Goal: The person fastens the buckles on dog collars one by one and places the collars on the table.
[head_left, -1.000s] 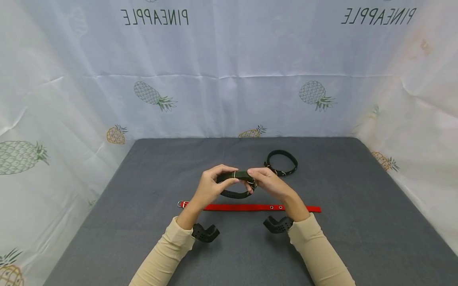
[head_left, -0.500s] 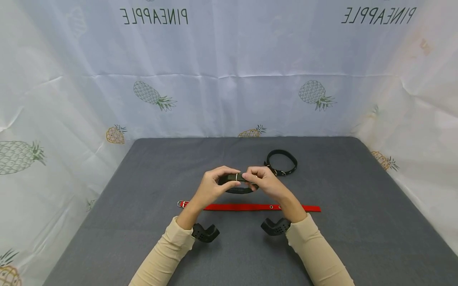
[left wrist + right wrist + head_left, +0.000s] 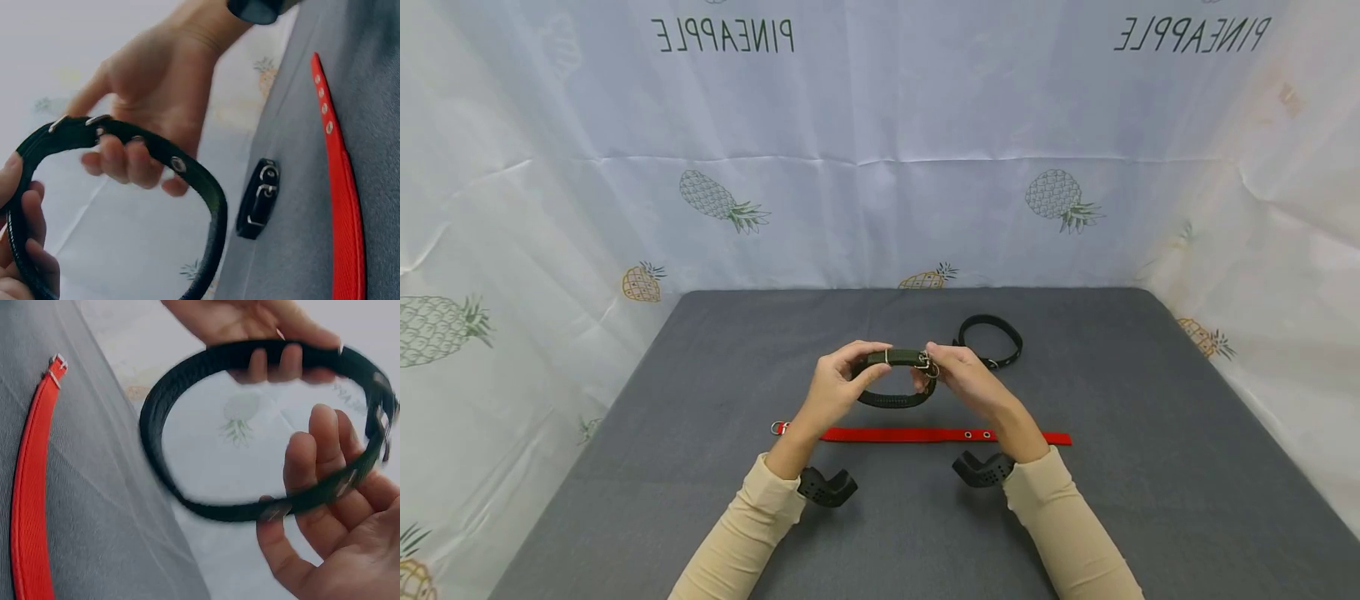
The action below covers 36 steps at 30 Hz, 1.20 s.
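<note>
Gripping a dark green collar (image 3: pixel 907 357) from either side, the left hand (image 3: pixel 831 389) and the right hand (image 3: pixel 968 385) hold it in the air above the grey table (image 3: pixel 745 342). The collar is bent round into a loop, with its metal buckle (image 3: pixel 922 360) next to the right hand. The left hand pinches its end of the loop between thumb and fingers; the right hand's fingers curl round the band near the buckle, several of their tips showing inside the loop in the left wrist view. Motion blurs the metal parts in the right wrist view.

Nearer the person, a red collar (image 3: pixel 887 435) lies stretched out flat across the table, its buckle end to the left and its metal-ringed holes toward the right. Beyond the right hand, a black collar (image 3: pixel 990 318) rests on the table in a ring. Both forearms wear beige sleeves (image 3: pixel 737 529), and a black wrist camera (image 3: pixel 827 487) sits at each wrist. Behind the table hangs a pale curtain (image 3: pixel 880 100) printed with pineapples.
</note>
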{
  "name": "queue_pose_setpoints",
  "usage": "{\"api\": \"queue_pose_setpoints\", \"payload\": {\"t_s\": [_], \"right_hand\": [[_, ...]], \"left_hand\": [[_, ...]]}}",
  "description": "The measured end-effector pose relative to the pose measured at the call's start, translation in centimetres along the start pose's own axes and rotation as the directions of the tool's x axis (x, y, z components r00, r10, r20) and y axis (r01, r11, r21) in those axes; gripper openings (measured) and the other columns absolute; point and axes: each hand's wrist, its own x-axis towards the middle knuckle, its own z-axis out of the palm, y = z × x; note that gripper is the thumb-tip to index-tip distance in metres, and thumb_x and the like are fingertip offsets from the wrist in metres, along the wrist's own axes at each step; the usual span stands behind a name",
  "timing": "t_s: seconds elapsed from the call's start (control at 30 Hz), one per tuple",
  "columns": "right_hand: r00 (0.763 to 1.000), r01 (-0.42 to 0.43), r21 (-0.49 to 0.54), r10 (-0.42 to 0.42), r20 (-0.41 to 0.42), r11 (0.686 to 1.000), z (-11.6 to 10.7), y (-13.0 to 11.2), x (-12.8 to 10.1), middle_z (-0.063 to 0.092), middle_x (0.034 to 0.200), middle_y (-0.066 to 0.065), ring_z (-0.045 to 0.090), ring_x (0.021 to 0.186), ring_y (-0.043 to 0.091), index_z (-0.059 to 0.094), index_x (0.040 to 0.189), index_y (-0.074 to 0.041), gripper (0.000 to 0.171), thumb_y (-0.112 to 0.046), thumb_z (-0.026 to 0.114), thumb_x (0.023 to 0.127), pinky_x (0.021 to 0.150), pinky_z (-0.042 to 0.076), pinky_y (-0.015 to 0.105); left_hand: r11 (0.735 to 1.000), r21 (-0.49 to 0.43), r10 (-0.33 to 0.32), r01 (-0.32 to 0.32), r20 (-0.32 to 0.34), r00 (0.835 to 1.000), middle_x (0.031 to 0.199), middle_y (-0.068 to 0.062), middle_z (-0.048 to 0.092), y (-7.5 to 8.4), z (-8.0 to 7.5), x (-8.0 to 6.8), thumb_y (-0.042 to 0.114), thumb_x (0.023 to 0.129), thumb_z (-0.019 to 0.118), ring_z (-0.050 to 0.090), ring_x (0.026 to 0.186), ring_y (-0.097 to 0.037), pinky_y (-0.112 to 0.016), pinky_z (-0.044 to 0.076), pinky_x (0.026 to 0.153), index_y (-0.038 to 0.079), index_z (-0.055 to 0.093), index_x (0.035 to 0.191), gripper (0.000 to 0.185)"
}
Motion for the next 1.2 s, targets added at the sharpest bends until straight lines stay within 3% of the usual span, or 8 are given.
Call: {"api": "queue_pose_setpoints", "payload": {"t_s": [0.07, 0.2, 0.33, 0.6, 0.93, 1.2], "right_hand": [[1.0, 0.003, 0.025, -0.003, -0.003, 1.0, -0.35, 0.33, 0.0, 0.067, 0.083, -0.011, 0.062, 0.081, 0.007, 0.068, 0.098, -0.016, 0.04, -0.045, 0.041, 0.102, 0.094, 0.044, 0.022], [1.0, -0.005, 0.09, 0.003, 0.021, 0.996, -0.73, 0.78, 0.03, 0.069, 0.088, -0.009, 0.064, 0.084, 0.007, 0.066, 0.106, -0.008, 0.039, -0.037, 0.04, 0.104, 0.097, 0.044, 0.021], [0.999, -0.028, 0.144, 0.024, 0.027, 0.989, -0.74, 0.84, 0.18, 0.064, 0.087, -0.007, 0.06, 0.081, 0.007, 0.064, 0.098, -0.011, 0.033, -0.031, 0.039, 0.105, 0.092, 0.048, 0.022], [0.991, -0.052, 0.148, 0.07, -0.113, 0.988, -0.75, 0.53, 0.16, 0.059, 0.079, -0.007, 0.057, 0.072, 0.007, 0.062, 0.088, -0.014, 0.03, -0.033, 0.045, 0.103, 0.082, 0.051, 0.022], [0.997, 0.014, 0.11, -0.006, -0.076, 0.994, -0.73, 0.55, 0.19, 0.057, 0.079, -0.005, 0.056, 0.074, 0.009, 0.064, 0.089, -0.016, 0.027, -0.032, 0.047, 0.102, 0.082, 0.05, 0.024], [0.997, 0.034, 0.164, -0.023, -0.07, 0.986, -0.67, 0.45, 0.2, 0.06, 0.076, -0.007, 0.058, 0.075, 0.009, 0.066, 0.093, -0.016, 0.02, -0.019, 0.048, 0.102, 0.085, 0.052, 0.024]], "left_hand": [[0.999, -0.03, -0.018, 0.017, -0.044, 0.999, 0.099, -0.02, 0.066, -0.09, -0.12, 0.1, 0.003, 0.089, 0.066, 0.063, 0.084, 0.004, -0.016, 0.055, 0.079, -0.008, 0.064, 0.115, 0.029], [0.993, -0.081, -0.09, 0.08, -0.122, 0.988, 0.094, 0.002, 0.067, -0.07, -0.29, 0.28, 0.002, 0.09, 0.064, 0.064, 0.082, 0.001, -0.015, 0.054, 0.078, -0.01, 0.062, 0.117, 0.03], [0.984, -0.113, -0.156, 0.139, -0.168, 0.973, 0.091, 0.015, 0.064, 0.05, -0.48, 0.39, 0.001, 0.091, 0.063, 0.06, 0.078, -0.003, -0.015, 0.052, 0.076, -0.009, 0.061, 0.119, 0.031], [0.982, -0.087, -0.179, 0.167, -0.156, 0.971, 0.089, 0.009, 0.062, -0.27, -0.69, 0.56, 0.001, 0.091, 0.063, 0.058, 0.076, -0.001, -0.015, 0.051, 0.074, -0.008, 0.062, 0.119, 0.03], [0.989, -0.067, -0.136, 0.129, -0.124, 0.983, 0.095, -0.016, 0.066, -0.45, -0.83, 0.48, 0.001, 0.09, 0.063, 0.062, 0.079, -0.004, -0.015, 0.053, 0.076, -0.009, 0.062, 0.118, 0.03], [0.988, -0.084, -0.136, 0.132, -0.047, 0.99, 0.093, -0.005, 0.064, -0.77, -1.04, 0.44, 0.007, 0.092, 0.064, 0.062, 0.081, 0.0, -0.015, 0.053, 0.077, -0.009, 0.06, 0.12, 0.033]]}}
